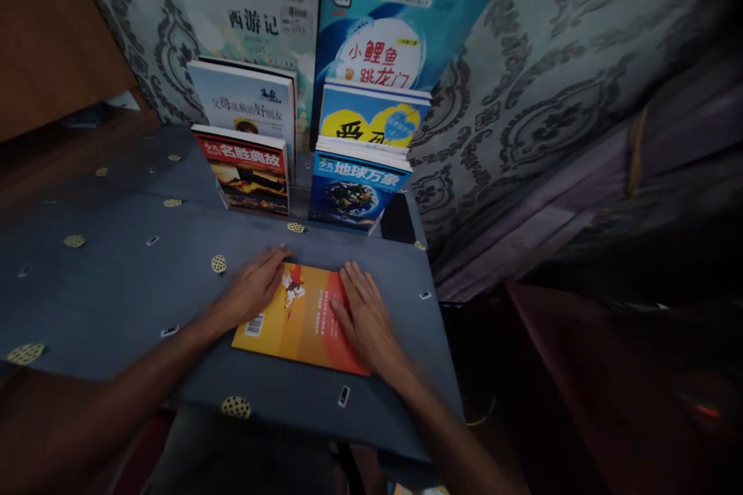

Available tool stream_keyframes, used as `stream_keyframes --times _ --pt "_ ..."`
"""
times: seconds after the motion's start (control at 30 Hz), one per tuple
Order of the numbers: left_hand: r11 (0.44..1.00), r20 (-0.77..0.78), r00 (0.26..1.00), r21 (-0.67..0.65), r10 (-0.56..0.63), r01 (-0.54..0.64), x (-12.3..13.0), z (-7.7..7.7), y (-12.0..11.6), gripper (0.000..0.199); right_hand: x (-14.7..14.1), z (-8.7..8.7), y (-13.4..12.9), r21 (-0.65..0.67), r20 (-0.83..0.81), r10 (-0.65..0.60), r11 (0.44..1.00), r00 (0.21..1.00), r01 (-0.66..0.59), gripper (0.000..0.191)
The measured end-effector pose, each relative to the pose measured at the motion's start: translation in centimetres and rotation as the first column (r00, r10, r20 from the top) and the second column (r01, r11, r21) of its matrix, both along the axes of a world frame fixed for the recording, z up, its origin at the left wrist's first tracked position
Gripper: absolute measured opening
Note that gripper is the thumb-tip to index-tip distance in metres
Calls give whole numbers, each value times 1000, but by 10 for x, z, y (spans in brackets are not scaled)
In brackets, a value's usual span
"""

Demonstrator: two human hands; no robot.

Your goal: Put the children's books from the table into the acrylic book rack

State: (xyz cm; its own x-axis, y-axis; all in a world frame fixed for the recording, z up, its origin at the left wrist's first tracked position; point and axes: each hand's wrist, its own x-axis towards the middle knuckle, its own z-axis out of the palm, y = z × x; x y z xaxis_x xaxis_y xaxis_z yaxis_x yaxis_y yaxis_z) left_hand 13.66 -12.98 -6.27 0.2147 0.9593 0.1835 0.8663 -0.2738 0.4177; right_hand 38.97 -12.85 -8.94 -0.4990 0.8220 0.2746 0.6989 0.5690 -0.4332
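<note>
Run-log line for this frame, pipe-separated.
left hand: at left edge of orange-yellow book | right hand: on its right side | book: flat on table | other books: standing behind

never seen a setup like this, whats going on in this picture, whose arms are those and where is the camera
There is no machine here: the bare arms belong to the person wearing the camera. It sits on their head and looks forward and down, so this one picture is roughly their own view.

In front of them is a table with a grey-blue cloth printed with small yellow shapes. An orange book lies flat on it, barcode side up. The left hand is at its left edge and the right hand lies over its right edge; neither lifts it.

Behind it, more books stand upright in two columns, with a red book and a blue book in front.
</note>
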Motion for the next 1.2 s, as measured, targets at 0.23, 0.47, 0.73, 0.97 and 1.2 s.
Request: stream_keyframes --times 0.23,0.47,0.73,0.97,1.2 --pt "951 -242 931 79 -273 299 37 3 -29 43 1 -6 -1 -6 -68 -17 1000 998 16 55" --pt "970 -265 943 81 -201 229 28 -13 -37 60 3 -11 2 24 -62 -2 1000 998 3 54" --pt "988 -239 963 62 -124 143 -8 -9 -33 58 -2 -4 5 11 -38 -26 1000 999 26 55" --pt "979 -274 942 4 -193 202 -17 -1 -35 60 -10 4 -11 20 -10 -73 997 997 73 54" --pt "964 -270 929 0 -254 264 -37 -4 -98 70 -20 1 -74 2 -12 -43 999 999 43 56"
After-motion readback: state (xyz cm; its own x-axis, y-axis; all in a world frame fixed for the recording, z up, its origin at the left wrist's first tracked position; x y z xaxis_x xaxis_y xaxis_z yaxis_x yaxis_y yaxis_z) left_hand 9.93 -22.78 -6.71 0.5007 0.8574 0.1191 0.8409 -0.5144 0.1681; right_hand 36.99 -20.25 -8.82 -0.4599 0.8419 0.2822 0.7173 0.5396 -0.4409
